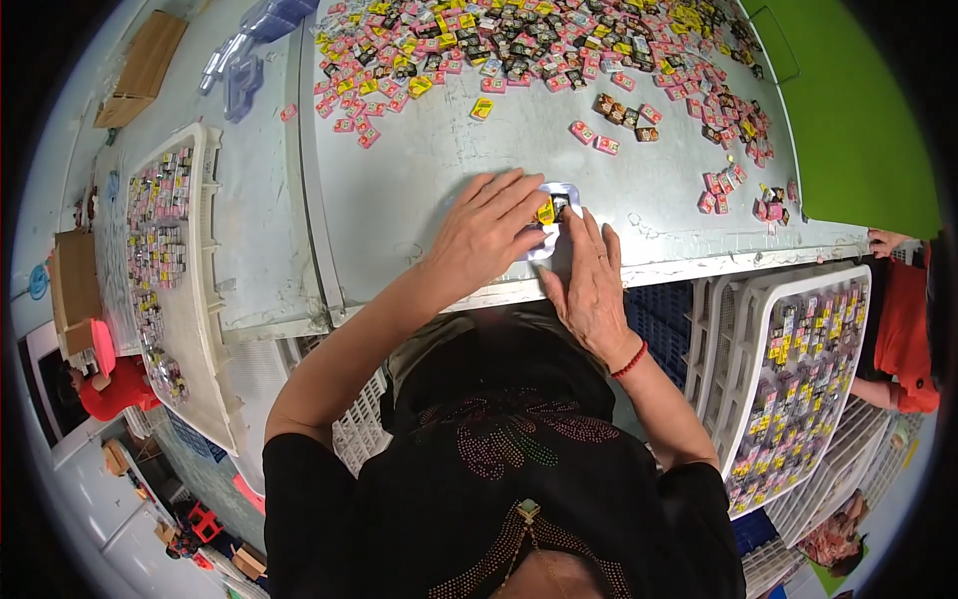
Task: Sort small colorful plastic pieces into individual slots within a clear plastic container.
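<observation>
At the table's front edge a small clear plastic tray (539,252) lies between my hands, with a yellow box (546,212) and some dark ones in it. My left hand (484,238) reaches over the tray from the left, fingers closed together across the boxes and partly hiding them. On the right side my right hand (591,285) grips the tray's rim, its index finger by the dark boxes and its thumb near the lower corner. A heap of small pink, yellow and black boxes (519,45) covers the far part of the table.
Clear empty trays (242,88) are stacked at the far left. A white crate (205,299) of filled packs stands on the left; another crate (738,399) leans at the right. A co-worker's hand (886,242) touches the right table edge. Cardboard boxes (145,65) stand farther left.
</observation>
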Action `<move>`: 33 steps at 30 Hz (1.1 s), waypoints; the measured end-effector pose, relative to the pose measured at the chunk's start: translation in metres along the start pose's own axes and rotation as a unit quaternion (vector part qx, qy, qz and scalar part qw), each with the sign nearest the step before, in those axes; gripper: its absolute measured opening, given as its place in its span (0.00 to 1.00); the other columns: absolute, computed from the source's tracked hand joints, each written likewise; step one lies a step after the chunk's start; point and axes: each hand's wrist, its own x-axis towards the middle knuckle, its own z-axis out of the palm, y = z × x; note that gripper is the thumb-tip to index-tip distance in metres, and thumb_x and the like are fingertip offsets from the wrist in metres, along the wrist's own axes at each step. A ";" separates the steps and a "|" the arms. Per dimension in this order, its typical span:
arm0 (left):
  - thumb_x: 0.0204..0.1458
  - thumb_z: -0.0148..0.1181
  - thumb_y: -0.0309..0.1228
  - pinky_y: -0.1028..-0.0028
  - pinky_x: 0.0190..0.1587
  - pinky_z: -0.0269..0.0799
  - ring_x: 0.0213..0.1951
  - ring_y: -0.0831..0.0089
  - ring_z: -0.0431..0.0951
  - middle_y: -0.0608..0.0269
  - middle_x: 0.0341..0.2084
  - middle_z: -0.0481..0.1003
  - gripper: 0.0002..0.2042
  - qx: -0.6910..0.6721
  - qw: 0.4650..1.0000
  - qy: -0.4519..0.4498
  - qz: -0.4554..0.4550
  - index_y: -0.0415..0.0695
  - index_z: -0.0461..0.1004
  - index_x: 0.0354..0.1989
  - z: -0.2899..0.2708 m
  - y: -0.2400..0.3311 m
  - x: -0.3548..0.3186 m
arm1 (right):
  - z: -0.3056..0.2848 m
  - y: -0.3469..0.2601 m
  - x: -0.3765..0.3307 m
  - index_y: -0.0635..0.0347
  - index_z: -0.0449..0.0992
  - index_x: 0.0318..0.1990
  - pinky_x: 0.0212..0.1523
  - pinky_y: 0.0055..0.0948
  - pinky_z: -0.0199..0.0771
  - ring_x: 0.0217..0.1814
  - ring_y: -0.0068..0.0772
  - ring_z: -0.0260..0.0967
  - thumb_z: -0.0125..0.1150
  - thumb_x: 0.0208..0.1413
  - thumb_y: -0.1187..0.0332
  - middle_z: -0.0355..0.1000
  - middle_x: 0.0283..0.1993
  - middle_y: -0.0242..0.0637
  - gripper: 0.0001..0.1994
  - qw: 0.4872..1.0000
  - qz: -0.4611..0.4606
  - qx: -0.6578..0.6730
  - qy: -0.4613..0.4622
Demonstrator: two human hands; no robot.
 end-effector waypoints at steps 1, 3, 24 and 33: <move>0.46 0.65 0.27 0.62 0.54 0.68 0.54 0.56 0.73 0.54 0.51 0.73 0.19 0.005 1.000 0.000 -0.003 0.36 0.74 0.49 0.001 0.000 0.003 | 0.001 0.001 0.000 0.69 0.54 0.67 0.68 0.55 0.48 0.70 0.54 0.54 0.64 0.52 0.68 0.58 0.67 0.50 0.36 1.000 -0.002 0.006 0.006; 0.47 0.65 0.26 0.63 0.53 0.69 0.53 0.57 0.73 0.54 0.51 0.74 0.18 0.004 1.000 0.010 0.000 0.36 0.75 0.47 0.008 -0.005 0.003 | -0.001 0.001 0.001 0.69 0.54 0.66 0.67 0.55 0.49 0.70 0.54 0.54 0.64 0.52 0.68 0.59 0.67 0.50 0.36 1.000 -0.007 -0.002 0.001; 0.49 0.63 0.28 0.66 0.50 0.73 0.48 0.60 0.77 0.56 0.47 0.76 0.14 -0.021 1.000 0.001 -0.010 0.38 0.76 0.44 0.008 -0.008 0.009 | 0.002 0.001 0.001 0.68 0.58 0.65 0.67 0.54 0.50 0.71 0.52 0.53 0.62 0.54 0.68 0.59 0.67 0.48 0.32 1.000 -0.015 -0.025 0.006; 0.49 0.62 0.25 0.66 0.52 0.72 0.51 0.58 0.76 0.55 0.51 0.74 0.12 -0.061 0.997 -0.045 0.011 0.37 0.77 0.42 0.004 -0.014 0.012 | 0.001 0.002 0.001 0.68 0.59 0.64 0.66 0.55 0.52 0.71 0.52 0.53 0.63 0.54 0.67 0.59 0.68 0.48 0.31 0.999 -0.017 -0.030 0.010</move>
